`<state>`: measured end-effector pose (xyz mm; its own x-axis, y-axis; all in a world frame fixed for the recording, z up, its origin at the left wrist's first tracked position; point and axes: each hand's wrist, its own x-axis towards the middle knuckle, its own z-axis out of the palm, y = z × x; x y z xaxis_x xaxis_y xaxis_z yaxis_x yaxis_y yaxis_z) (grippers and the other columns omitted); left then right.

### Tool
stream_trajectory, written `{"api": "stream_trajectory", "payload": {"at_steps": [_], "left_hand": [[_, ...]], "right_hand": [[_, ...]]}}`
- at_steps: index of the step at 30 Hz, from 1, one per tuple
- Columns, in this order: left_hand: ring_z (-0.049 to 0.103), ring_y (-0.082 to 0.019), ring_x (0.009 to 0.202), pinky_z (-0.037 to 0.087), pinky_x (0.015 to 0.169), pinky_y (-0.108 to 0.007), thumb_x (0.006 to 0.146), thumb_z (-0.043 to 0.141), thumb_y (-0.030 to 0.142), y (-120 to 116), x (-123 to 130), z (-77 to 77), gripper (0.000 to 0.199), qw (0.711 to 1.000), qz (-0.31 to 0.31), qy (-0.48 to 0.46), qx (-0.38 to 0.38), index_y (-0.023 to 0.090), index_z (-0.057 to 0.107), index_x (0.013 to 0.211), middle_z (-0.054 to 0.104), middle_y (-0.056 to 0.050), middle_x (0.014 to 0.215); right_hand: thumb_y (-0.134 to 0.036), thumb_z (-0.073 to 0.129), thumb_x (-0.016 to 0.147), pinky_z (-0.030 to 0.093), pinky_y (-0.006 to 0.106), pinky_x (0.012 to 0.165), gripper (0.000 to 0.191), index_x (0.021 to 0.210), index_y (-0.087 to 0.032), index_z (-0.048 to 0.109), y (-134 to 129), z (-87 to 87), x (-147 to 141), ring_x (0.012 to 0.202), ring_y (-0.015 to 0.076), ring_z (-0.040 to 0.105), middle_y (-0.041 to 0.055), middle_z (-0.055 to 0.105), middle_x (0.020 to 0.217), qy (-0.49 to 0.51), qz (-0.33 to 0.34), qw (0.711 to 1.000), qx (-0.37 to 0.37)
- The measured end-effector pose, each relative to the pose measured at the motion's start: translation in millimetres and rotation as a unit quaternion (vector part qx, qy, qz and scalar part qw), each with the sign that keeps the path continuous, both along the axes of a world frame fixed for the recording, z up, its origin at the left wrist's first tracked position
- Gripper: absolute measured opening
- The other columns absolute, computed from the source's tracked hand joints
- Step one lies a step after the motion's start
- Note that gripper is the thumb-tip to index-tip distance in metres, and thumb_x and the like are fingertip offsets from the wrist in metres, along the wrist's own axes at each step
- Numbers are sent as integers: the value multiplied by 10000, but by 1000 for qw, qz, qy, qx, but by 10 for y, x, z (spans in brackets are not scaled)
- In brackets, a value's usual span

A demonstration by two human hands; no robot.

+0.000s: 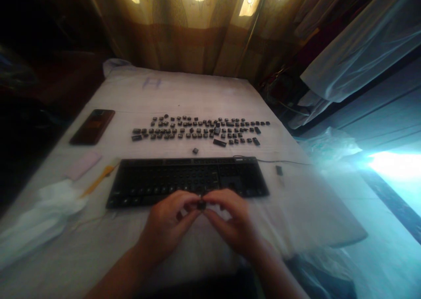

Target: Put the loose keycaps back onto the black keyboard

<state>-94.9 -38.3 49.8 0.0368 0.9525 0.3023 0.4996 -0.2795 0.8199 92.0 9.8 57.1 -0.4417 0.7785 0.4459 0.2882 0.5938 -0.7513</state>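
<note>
Between the fingertips of both hands is a small black keycap (201, 204), held just over the front edge of a black keyboard (167, 176). My left hand (171, 217) pinches it from the left, and my right hand (232, 217) pinches it from the right. The keyboard lies flat, and my fingers hide part of its lower edge. Behind it, many loose keycaps (199, 135) are spread in rough rows. A single keycap (195, 150) lies apart, closer to the keyboard.
At the left are a phone (92, 127), a pink block (83, 165), a yellow-handled tool (98, 180) and a crumpled white cloth (42, 215). A thin cable (283, 161) and a small dark piece (279, 171) lie to the right. The table (315, 211) ends at the right.
</note>
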Motion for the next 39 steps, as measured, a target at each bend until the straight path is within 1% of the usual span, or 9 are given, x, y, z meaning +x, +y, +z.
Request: {"api": "stream_trajectory", "payload": {"at_steps": [7,14,17,19,22,24,31,35,39], "left_hand": [[650,-102,649,531,552,-173,911,632,239,29,-9,-9,114,1000,-4,-2,3,228,667,1018,688,11,817],[660,-115,646,546,557,-194,910,622,282,73,-43,-34,116,1000,20,16,-9,225,674,996,699,5,816],[660,-115,643,554,583,-205,919,612,273,89,-75,-49,106,999,27,31,9,223,671,992,706,4,821],[675,-129,689,565,628,-228,923,617,275,99,-109,-60,97,997,37,55,37,223,670,986,718,-2,843],[686,-164,788,571,715,-280,921,635,283,115,-177,-85,91,990,50,101,86,226,672,982,729,-11,867],[680,-180,822,565,754,-311,923,636,283,125,-216,-108,95,986,48,126,103,222,675,985,731,-17,873],[668,-233,959,538,868,-400,942,583,248,136,-227,-178,148,974,33,196,111,239,711,1017,747,-39,966],[661,-239,985,539,871,-404,955,563,240,140,-216,-193,161,969,19,214,120,232,711,1019,751,-45,987],[658,-239,993,534,878,-406,957,564,240,143,-220,-202,160,968,22,218,123,219,706,1025,752,-51,997]], "right_hand": [[-146,641,878,564,306,734,154,991,-240,685,41,13,-8,807,186,709,33,759,878,-3,12,1000,12],[-162,648,870,567,320,731,165,1002,-246,699,90,-40,1,814,201,713,40,760,882,-23,7,1000,3],[-154,638,863,573,323,731,179,1003,-243,706,123,-55,7,818,205,717,42,762,881,-32,8,999,2],[-151,633,865,578,332,747,180,1001,-244,707,161,-65,20,836,208,716,45,762,893,-42,9,999,0],[-156,653,861,582,358,793,157,981,-237,714,249,-95,56,896,219,706,63,758,936,-63,3,998,-8],[-162,679,843,577,384,821,137,956,-224,724,321,-125,81,942,234,692,83,749,978,-81,-7,997,-10],[-185,734,787,506,518,942,127,903,-233,755,472,-246,53,1103,307,629,98,732,1074,-149,-19,988,22],[-198,743,788,481,544,971,127,910,-227,766,473,-290,28,1160,329,600,103,730,1086,-152,-22,988,24],[-197,736,801,468,539,991,111,905,-221,765,457,-268,39,1182,327,595,105,732,1097,-137,-19,990,14]]}}
